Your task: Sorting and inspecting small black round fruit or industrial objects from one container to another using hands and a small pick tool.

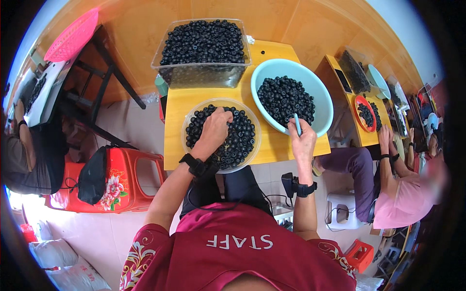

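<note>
From here I see the right hand (pixel 303 137) pinching a blue stick (pixel 297 124) that points away over the basin (pixel 322 100) of berries (pixel 281 99), the left hand (pixel 214 128) at the clear bowl's berries (pixel 244 131), grip hidden, I can't tell.

A person's left hand (pixel 217 127) is at dark berry-like pieces (pixel 242 140) in a clear round bowl (pixel 238 169). Right of the bowl, the right hand (pixel 303 140) holds a blue stick (pixel 297 124) by a pale turquoise basin (pixel 323 104); beyond the bowl stands a filled clear bin (pixel 204 78).
</note>
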Tool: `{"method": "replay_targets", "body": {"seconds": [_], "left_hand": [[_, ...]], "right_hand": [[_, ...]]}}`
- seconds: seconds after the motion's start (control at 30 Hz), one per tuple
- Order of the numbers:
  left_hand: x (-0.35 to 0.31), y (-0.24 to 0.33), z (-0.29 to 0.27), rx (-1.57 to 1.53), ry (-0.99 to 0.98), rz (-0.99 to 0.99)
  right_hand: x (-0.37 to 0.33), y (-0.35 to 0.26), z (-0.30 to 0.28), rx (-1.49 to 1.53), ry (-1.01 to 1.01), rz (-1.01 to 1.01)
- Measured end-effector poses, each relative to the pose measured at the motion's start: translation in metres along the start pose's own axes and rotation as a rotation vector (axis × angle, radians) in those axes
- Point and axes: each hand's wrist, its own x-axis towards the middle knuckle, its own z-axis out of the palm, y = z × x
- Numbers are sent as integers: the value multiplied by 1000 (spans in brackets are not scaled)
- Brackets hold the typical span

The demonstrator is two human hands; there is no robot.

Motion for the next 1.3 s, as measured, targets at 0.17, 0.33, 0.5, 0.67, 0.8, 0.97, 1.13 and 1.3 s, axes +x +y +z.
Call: {"method": "replay_targets", "body": {"seconds": [0.17,0.33,0.5,0.67,0.8,0.97,1.13,1.3], "left_hand": [[-1,-2,2,41,-33,-26],[1,-12,2,29,-15,-9],[-6,2,-36,-551,-77,-347],[-43,16,-63,-1443,-67,-587],[-65,26,-65,-1728,-52,-591],[-72,33,-65,-1806,-35,-600],[-76,36,-64,-1827,-61,-555],[-77,40,-66,-1876,-62,-590]], "right_hand": [[1,-2,-1,0,-20,30],[2,-1,-3,-7,-26,6],[-7,-25,-9,21,-98,4],[-42,-57,7,329,-294,-106],[-58,-93,19,335,-422,-235],[-64,-110,22,295,-451,-321],[-64,-115,23,181,-486,-417],[-63,-116,23,131,-435,-476]]}}
